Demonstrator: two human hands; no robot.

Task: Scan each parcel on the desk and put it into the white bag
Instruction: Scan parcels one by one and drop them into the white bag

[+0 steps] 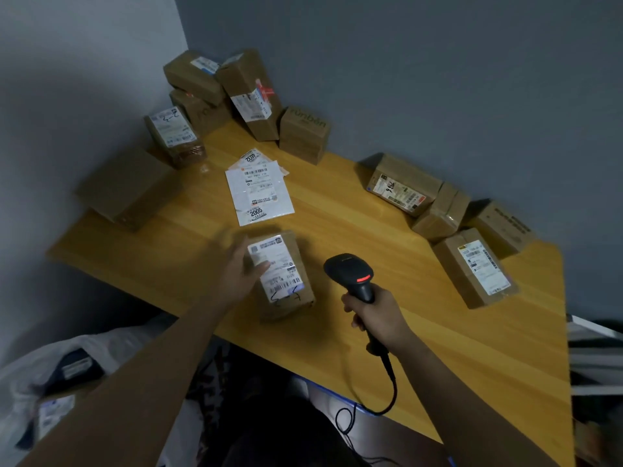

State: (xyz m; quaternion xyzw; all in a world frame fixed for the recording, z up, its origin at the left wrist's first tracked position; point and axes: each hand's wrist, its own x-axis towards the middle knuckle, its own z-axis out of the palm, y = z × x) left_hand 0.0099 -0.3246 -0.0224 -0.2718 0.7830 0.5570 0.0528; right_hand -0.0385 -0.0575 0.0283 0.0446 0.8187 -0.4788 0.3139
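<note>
We see the left grip (244,269) blurred, fingers straight and released, touching a labelled parcel (285,274) near the tabletop's (387,237) front edge. The right grip (376,313) is clenched around a black scanner (354,273). The white bag (37,375) sits lower left, cut off by the frame and partly hidden behind the left forearm.

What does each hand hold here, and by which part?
The right hand grips the black scanner by its handle. The left hand touches the near parcel; a grip cannot be told.
</note>
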